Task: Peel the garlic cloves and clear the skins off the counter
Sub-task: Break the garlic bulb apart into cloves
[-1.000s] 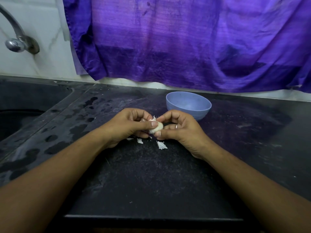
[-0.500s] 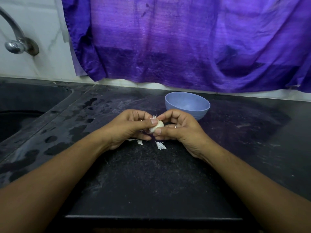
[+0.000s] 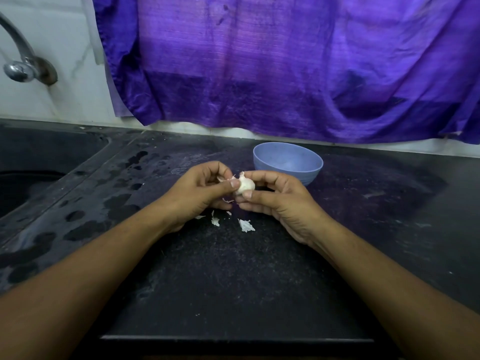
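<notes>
Garlic clove is up in the air, just over the bench, held between both hands. The right hand pinches it, with thumb and fingers curled round it. The left hand pinches at its left side, where bits of thin skin stick out, and its thumb presses on the clove. A few white skins lie on the bench right under the hands. The blue bowl sits just behind the right hand, and I cannot tell if anything is in it.

What could go wrong? The clove is small and smooth, so it could pop out of the pinch if the left hand pulls hard. Then it might roll toward the sink on the left. The skin looks thin and dry, so it may tear into tiny bits and leave some stuck on the clove. The skins are very light. A quick move of a hand or arm could brush them across the bench. The dark patches on the left look wet, and skins could stick there and be harder to clear away
</notes>
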Available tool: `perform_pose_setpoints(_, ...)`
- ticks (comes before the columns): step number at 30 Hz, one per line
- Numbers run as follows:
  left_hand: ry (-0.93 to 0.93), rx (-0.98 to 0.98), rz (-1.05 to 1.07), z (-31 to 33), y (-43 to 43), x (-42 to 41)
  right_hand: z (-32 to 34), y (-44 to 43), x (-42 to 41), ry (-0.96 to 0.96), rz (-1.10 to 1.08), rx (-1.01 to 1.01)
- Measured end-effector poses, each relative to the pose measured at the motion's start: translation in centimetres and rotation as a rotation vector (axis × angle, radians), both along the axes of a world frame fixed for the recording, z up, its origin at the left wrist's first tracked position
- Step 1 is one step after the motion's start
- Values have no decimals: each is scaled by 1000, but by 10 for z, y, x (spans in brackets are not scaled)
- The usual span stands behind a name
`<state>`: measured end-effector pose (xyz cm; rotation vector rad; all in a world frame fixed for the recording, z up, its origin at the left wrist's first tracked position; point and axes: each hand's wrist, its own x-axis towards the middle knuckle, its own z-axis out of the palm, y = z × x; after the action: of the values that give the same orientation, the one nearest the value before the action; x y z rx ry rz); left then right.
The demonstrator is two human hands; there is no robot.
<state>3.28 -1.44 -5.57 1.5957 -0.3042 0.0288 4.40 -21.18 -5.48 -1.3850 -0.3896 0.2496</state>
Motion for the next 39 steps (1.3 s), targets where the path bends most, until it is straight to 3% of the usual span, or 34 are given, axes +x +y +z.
perform_pose_setpoints(7,-49,47,60,-1,-1,-2,0,-2,2,1,1,-24)
perform_pose_setpoints(13,-11,-51,78,0,-1,-2,1,-1,-1,-1,58,-20)
perform_pose_setpoints(20,-126,-41,161,0,-5,2,2,5,-2,42,-4,94)
perform_pose_setpoints(30,-17,-33,102,3,-15,0,6,5,1,156,31,271)
perform_pose_setpoints(39,17,-66,99,7,-13,-6,6,6,-1,110,47,235)
